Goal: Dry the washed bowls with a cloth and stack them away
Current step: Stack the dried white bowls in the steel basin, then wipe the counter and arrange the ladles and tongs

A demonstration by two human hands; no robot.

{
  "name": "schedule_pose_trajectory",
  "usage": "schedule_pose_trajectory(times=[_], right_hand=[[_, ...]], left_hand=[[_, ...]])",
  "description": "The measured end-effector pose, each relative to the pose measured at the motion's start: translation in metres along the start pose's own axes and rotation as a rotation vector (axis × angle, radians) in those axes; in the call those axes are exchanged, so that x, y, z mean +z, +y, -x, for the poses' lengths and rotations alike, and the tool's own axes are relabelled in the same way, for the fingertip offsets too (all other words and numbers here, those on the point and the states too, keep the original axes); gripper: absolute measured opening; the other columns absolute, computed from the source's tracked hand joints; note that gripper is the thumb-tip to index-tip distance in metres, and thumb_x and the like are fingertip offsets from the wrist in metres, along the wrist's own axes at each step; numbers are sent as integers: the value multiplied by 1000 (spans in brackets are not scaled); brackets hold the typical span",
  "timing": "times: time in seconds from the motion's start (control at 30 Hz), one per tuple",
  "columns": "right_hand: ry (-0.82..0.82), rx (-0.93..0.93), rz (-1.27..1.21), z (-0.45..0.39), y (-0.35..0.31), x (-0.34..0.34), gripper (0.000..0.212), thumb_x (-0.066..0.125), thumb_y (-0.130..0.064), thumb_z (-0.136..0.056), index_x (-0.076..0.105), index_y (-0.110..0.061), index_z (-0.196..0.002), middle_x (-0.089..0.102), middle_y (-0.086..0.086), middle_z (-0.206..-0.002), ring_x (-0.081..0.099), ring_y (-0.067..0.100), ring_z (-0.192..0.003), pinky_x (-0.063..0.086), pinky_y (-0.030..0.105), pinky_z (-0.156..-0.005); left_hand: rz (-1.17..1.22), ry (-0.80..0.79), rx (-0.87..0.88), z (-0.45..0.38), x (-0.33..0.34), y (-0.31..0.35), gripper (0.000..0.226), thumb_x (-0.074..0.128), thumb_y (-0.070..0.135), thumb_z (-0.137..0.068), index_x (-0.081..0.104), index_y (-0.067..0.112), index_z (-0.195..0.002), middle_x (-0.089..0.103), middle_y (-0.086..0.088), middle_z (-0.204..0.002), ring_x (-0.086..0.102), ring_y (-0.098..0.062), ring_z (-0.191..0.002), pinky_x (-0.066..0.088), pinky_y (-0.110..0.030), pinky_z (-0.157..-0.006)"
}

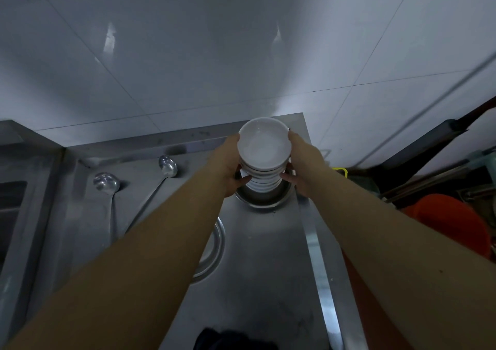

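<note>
Both hands wrapped round a tall stack of white bowls [264, 159] at frame centre: left hand [230, 168] & right hand [300, 167] pressing its sides, over a steel basin [264, 199] on the bench [257, 255]. Risk: wet rims slip, stack leans w/ uneven squeeze, top bowls slide off.

Stack of bowls [264, 162] sits above the metal basin [264, 200]; two ladles [107, 186] lie left of it; bucket [451, 223] right; dark cloth [230, 340] nearer the camera.
</note>
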State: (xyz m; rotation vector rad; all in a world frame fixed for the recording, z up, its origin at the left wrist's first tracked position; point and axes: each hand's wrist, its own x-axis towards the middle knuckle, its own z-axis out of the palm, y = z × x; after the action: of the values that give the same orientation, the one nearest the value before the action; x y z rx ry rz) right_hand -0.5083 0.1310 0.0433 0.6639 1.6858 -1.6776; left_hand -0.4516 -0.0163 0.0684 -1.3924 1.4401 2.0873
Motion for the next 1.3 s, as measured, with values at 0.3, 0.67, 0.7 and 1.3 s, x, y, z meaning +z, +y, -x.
schedule_pose_trajectory(times=[0.3, 0.67, 0.7, 1.3], right_hand=[[74, -90, 161, 38, 38, -19, 37, 53, -49, -100, 74, -19, -102, 74, 2, -99, 71, 23, -91, 62, 45, -87], [-6, -172, 632, 124, 170, -41, 46, 44, -47, -108, 60, -18, -141, 60, 13, -143, 56, 32, -125, 45, 41, -104], [-35, -184, 666, 133, 180, -42, 47, 44, -48, -108, 59, -18, -142, 61, 12, -143, 57, 32, -126, 45, 40, -102], [-444, -343, 1179, 221, 327, -39, 56, 48, -49, -107, 43, -24, -156, 50, 9, -154, 51, 27, -136, 43, 38, -113]], left_hand=[[-152, 92, 91, 29, -27, -34, 17, 61, 35, -104, 63, 26, -89, 66, 3, -96, 60, -16, -89, 50, -32, -65], [-857, 78, 261, 94, -87, -166, 56, 52, 47, -105, 51, 19, -154, 54, -8, -156, 54, -29, -138, 41, -35, -106], [-888, 80, 267, 101, -93, -178, 58, 53, 47, -105, 49, 19, -155, 53, -9, -157, 55, -29, -137, 42, -36, -108], [-1278, 243, 107, 193, -228, -354, 48, 50, 33, -104, 51, 17, -149, 52, -11, -147, 53, -32, -133, 47, -42, -108]])
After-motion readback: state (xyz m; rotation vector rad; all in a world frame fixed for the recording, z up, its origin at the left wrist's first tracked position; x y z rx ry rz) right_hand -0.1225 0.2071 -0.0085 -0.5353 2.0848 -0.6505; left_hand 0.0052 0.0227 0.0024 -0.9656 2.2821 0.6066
